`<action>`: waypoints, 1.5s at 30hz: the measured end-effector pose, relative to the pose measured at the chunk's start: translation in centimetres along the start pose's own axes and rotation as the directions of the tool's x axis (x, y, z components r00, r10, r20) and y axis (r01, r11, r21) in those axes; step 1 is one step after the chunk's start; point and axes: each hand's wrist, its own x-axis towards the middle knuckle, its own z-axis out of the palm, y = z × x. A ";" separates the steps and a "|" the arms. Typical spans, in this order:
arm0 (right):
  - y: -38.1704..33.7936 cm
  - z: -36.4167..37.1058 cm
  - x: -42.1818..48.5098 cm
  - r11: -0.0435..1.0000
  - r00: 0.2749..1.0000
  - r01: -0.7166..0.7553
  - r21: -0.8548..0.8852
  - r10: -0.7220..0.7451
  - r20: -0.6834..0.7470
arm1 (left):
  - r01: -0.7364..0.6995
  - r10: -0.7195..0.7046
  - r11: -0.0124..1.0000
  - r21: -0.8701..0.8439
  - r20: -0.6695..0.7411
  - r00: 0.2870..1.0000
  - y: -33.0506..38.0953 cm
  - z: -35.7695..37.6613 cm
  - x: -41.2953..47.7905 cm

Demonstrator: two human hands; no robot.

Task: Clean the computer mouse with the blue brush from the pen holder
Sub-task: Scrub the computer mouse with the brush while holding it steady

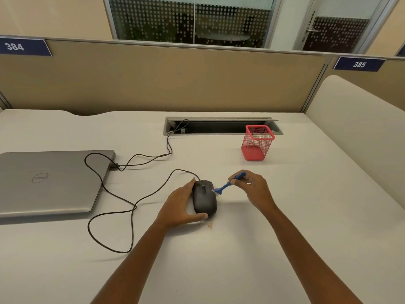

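On desk [285,216], right hand [254,189] grips blue brush [228,185], left hand [182,207] steadies mouse [205,199].

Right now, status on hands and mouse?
Left hand steadying black corded mouse. Right hand holds small blue brush, bristles at mouse's right edge. Nothing in the way.

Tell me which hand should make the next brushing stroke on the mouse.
Right. The right hand already holds the small blue plastic brush, bristles at the black corded computer mouse; the left hand steadies it.
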 end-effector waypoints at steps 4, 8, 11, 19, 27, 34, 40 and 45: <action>-1.1 -0.9 0.7 0.994 0.997 0.042 -0.104 -0.036 0.063 | 0.007 -0.007 1.000 0.002 0.004 1.000 -0.2 0.1 0.1; -3.4 1.0 2.4 0.943 0.979 0.203 -0.264 -0.196 0.055 | 0.029 -0.029 1.000 -0.009 0.007 1.000 -0.3 0.1 0.0; -4.8 3.3 3.5 0.876 0.967 0.252 -0.411 -0.214 0.135 | 0.033 -0.033 0.999 -0.007 0.015 0.999 -0.2 0.1 0.1; -7.2 4.6 4.0 0.755 0.893 0.290 -0.588 0.008 0.450 | 0.064 -0.063 0.997 -0.034 0.031 0.998 -0.3 0.1 0.3; -8.7 6.0 4.5 0.723 0.908 0.295 -0.625 -0.009 0.419 | 0.067 -0.065 0.997 -0.033 0.049 0.997 -0.5 0.3 0.4; -8.0 5.0 3.0 0.697 0.884 0.319 -0.642 0.026 0.467 | 0.067 -0.065 0.997 -0.042 0.051 0.997 -0.6 0.2 0.5; -8.4 4.8 2.9 0.774 0.923 0.280 -0.568 -0.053 0.381 | 0.075 -0.073 0.996 -0.049 0.054 0.996 -0.5 0.2 0.3; -6.2 5.3 -0.1 0.693 0.933 0.341 -0.635 -0.168 0.317 | 0.056 -0.056 0.997 -0.044 0.018 0.998 -0.3 0.2 0.1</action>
